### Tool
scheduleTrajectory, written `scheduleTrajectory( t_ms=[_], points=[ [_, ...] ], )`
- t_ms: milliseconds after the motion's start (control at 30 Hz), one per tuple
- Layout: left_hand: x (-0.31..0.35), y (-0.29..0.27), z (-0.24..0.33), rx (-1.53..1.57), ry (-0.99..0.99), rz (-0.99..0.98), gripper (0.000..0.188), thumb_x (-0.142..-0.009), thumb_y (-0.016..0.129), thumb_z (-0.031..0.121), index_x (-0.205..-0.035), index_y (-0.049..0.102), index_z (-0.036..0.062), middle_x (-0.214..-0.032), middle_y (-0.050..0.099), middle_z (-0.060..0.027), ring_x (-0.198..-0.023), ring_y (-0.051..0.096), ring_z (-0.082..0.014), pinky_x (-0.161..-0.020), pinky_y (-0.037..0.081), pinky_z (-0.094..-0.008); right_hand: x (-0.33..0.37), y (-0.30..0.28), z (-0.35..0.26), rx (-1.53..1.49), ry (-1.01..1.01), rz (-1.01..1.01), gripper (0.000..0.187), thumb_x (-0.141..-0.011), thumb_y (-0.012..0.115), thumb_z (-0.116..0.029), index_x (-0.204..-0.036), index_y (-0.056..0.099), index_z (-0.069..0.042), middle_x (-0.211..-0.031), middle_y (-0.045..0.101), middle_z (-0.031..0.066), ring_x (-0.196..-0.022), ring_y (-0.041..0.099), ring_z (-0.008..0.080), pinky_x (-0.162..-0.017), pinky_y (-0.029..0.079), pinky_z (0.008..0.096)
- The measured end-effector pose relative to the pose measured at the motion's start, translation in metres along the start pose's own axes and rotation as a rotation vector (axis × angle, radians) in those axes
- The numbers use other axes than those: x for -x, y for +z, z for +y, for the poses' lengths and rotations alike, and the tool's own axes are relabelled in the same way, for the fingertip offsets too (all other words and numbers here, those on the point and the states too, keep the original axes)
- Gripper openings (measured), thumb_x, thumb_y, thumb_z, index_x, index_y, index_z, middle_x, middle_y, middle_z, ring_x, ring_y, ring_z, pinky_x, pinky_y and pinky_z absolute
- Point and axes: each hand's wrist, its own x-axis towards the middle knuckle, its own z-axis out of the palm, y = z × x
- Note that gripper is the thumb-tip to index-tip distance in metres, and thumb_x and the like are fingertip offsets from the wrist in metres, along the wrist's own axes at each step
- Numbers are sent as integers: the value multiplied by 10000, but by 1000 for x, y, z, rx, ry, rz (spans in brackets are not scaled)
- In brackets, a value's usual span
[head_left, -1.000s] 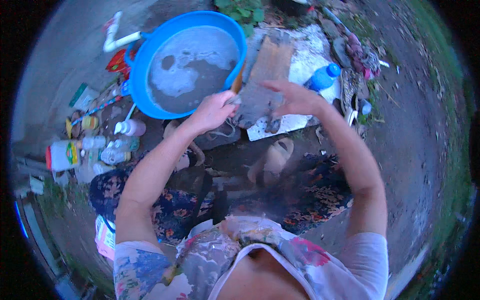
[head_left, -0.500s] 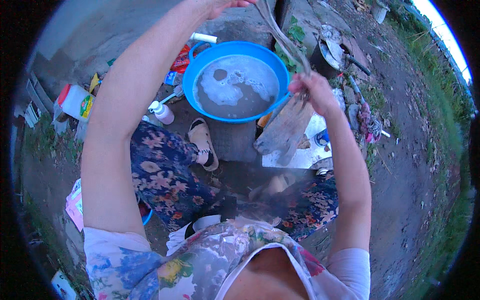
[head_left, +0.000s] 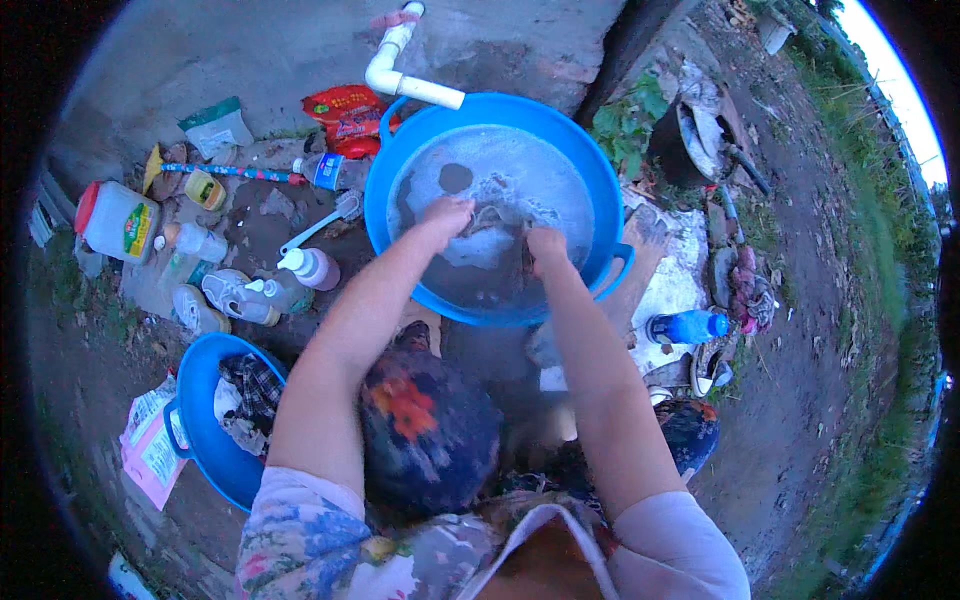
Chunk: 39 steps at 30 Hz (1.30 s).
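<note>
A large blue basin holds murky, sudsy water. Over its middle, my left hand is closed at the water's surface, gripping one end of a wet greyish cloth. To its right, my right hand makes a fist with its knuckles near the suds, closed on the other end. Most of the cloth between the two hands blends into the foam and grey water, so its shape is hard to make out.
Left of the basin lie a scrub brush, a pump bottle, pale shoes and a red-lidded jar. A smaller blue tub holds clothes. A white pipe overhangs the rim; a blue bottle lies right.
Both hands have come down from high in front, bringing the long wet cloth into the basin water. The view has shifted, showing more of the wall and the left side.
</note>
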Motion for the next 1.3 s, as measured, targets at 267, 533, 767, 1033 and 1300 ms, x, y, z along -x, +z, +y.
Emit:
scheduleTrajectory(
  t_ms=[267,533,767,1033,1300],
  points=[
    [5,55,17,983,-145,228,184,-816,533,214,-898,570,54,-814,579,-90,-742,559,-214,-647,453,-391,57,56,-60,-1053,194,-55,226,-847,556,-312,-800,525,-93,-808,554,63,-772,525,216,-779,434,389],
    [25,94,24,1239,-43,3,206,-830,492,280,-846,551,83,-847,561,-88,-810,503,-188,-729,417,-323,12,40,-31,-287,-327,167,123,-831,499,-111,-917,496,-22,-872,526,72,-777,489,168,-689,418,305],
    [41,59,17,1328,127,-204,653,-892,346,501,-1363,279,54,-1411,285,-84,-1288,271,-216,-1039,231,-368,70,65,-64,-438,-287,-165,511,-927,403,-280,-1339,311,9,-1357,363,134,-1235,350,237,-1011,283,346],
    [39,30,31,1448,-200,-371,867,-781,285,741,-1324,346,69,-1291,419,-75,-1117,436,-220,-944,343,-367,38,71,-31,134,-657,43,464,-923,393,-271,-1267,400,40,-1311,408,208,-1252,346,306,-1045,242,360],
    [28,24,9,1432,-302,-144,475,-895,358,526,-1039,466,87,-1115,497,-107,-1064,476,-310,-915,316,-590,32,17,-67,-514,102,-258,600,-909,343,-506,-1206,474,-1,-1196,497,139,-1067,486,247,-903,382,373]
  ],
)
